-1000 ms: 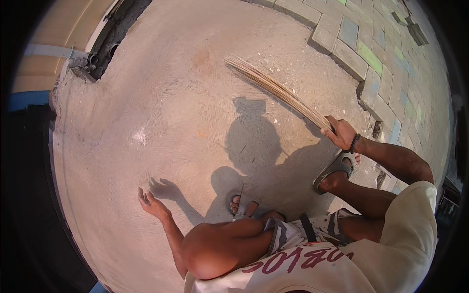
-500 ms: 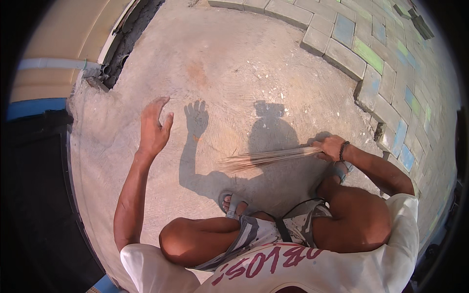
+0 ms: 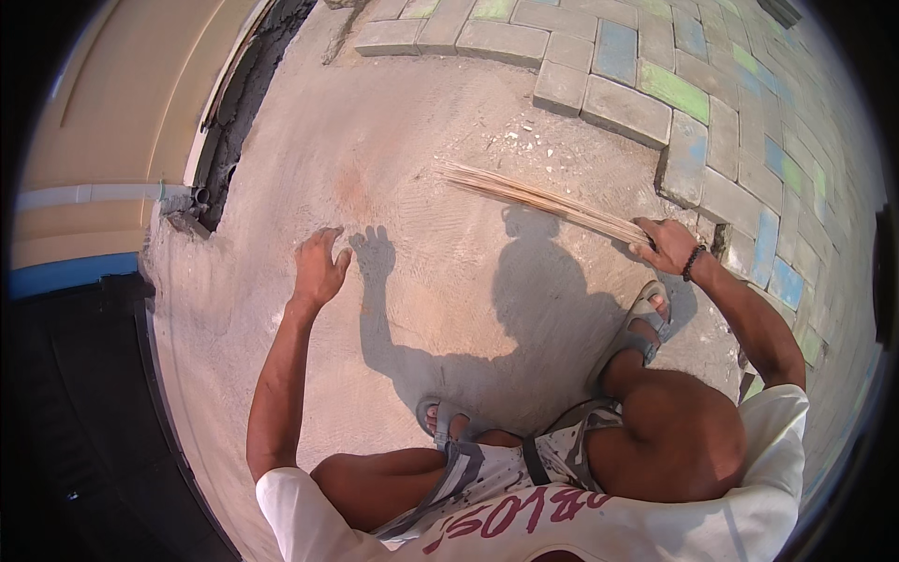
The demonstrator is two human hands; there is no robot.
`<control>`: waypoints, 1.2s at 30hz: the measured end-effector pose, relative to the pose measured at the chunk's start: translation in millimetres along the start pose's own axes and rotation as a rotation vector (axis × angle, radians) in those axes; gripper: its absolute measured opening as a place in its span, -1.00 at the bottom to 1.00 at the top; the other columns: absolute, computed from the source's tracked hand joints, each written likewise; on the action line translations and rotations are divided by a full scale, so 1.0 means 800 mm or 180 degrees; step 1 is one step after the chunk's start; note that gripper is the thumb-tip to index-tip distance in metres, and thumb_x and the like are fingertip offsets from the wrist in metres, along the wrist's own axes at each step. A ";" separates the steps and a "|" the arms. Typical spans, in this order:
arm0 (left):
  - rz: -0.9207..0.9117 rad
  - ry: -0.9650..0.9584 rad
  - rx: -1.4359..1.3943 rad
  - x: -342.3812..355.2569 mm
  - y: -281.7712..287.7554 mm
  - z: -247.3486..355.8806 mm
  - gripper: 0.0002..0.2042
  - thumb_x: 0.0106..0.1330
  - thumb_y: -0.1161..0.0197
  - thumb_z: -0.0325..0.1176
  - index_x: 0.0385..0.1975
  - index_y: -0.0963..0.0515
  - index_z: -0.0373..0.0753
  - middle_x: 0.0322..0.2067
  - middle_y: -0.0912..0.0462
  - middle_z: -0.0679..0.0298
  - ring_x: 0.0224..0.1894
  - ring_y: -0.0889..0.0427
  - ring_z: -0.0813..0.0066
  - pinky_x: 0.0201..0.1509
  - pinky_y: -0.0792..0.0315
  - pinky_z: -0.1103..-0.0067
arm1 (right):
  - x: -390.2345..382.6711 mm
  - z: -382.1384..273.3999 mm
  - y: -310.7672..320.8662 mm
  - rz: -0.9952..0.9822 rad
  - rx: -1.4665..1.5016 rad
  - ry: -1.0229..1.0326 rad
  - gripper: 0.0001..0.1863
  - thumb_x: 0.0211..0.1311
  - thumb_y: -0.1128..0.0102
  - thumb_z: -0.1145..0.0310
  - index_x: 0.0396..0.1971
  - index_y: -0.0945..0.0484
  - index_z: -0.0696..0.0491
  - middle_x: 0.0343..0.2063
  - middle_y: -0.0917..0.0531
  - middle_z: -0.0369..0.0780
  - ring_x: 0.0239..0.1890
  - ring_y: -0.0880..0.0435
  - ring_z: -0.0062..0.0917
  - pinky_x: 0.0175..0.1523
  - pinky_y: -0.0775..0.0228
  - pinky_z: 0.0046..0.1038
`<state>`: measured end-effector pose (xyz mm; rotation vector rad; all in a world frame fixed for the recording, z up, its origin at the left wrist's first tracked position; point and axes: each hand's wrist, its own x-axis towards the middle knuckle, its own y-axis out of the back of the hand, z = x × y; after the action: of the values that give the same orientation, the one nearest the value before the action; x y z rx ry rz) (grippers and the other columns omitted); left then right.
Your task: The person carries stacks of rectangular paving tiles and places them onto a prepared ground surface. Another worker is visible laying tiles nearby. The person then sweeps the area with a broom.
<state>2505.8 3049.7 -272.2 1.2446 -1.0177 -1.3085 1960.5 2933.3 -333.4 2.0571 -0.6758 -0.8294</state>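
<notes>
My right hand (image 3: 671, 245) grips one end of a bundle of thin pale sticks, a stick broom (image 3: 534, 201), whose loose end reaches up and left across the rough concrete floor (image 3: 356, 131), near scattered white bits. My left hand (image 3: 321, 267) is held out over the concrete to the left of the broom, empty, fingers apart and slightly curled. Shadows of my arm and head fall between the hands. I squat low, my sandalled feet (image 3: 646, 318) below the broom.
Grey pavers (image 3: 613, 103), some tinted blue or green, form a stepped raised edge from the top to the right. At the left are a beige-and-blue wall (image 3: 103, 112), a broken gap with pipe ends (image 3: 199, 197) along its foot, and a black surface (image 3: 89, 393).
The broom first swung down nearly level, then back out to point up and left. My left hand rose forward from lower left, then dropped slightly. The view has shifted.
</notes>
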 end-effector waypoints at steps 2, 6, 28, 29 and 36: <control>-0.0008 0.0126 -0.0214 -0.004 -0.025 -0.008 -0.62 0.11 -0.16 -0.31 -0.06 -0.41 -0.28 -0.07 -0.46 0.00 0.04 -0.38 0.07 0.13 -0.17 0.25 | -0.012 -0.036 -0.013 -0.0439 0.0355 0.0292 -0.58 0.11 -0.03 0.09 -0.16 -0.39 0.11 -0.59 -0.55 0.01 -0.47 -0.56 -0.07 -0.34 -0.38 -0.17; -0.0324 0.0164 -0.0268 0.002 -0.049 -0.006 -0.63 0.11 -0.16 -0.30 -0.07 -0.42 -0.28 -0.08 -0.46 -0.01 0.01 -0.41 0.07 0.10 -0.23 0.26 | -0.021 -0.043 -0.054 -0.0888 -0.0279 0.0902 -0.56 0.12 -0.01 0.05 -0.15 -0.38 0.09 -0.58 -0.56 -0.03 -0.43 -0.57 -0.12 -0.30 -0.39 -0.18; -0.3540 0.0839 0.0074 -0.210 -0.134 0.101 -0.55 0.09 -0.18 0.00 -0.31 -0.55 -0.35 -0.31 -0.59 -0.04 -0.20 -0.58 0.10 -0.17 -0.45 0.31 | -0.020 0.005 -0.015 -0.0319 -0.0043 -0.0015 -0.53 0.08 -0.03 -0.01 -0.19 -0.46 0.08 -0.59 -0.55 -0.01 -0.38 -0.55 -0.08 -0.24 -0.35 -0.15; -0.3398 0.0790 0.0071 -0.218 -0.137 0.104 -0.55 0.09 -0.19 0.00 -0.31 -0.55 -0.34 -0.31 -0.59 -0.04 -0.21 -0.58 0.08 -0.17 -0.45 0.30 | -0.020 0.014 -0.020 -0.0331 -0.0107 0.0041 -0.53 0.08 -0.02 -0.01 -0.18 -0.45 0.08 -0.59 -0.55 0.00 -0.38 -0.55 -0.08 -0.24 -0.35 -0.15; -0.2969 0.0537 -0.0095 -0.232 -0.158 0.108 -0.59 0.05 -0.22 -0.01 -0.36 -0.55 -0.30 -0.34 -0.59 -0.03 -0.22 -0.58 0.07 -0.18 -0.46 0.30 | -0.024 0.132 0.015 0.0237 -0.0441 -0.0831 -0.53 0.09 -0.01 -0.04 -0.22 -0.45 0.08 -0.58 -0.54 0.02 -0.44 -0.54 -0.07 -0.30 -0.34 -0.18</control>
<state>2395.8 3243.2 -362.9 1.8675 -0.2577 -1.8401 1867.4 2890.1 -366.5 1.8065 -0.8078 -1.0817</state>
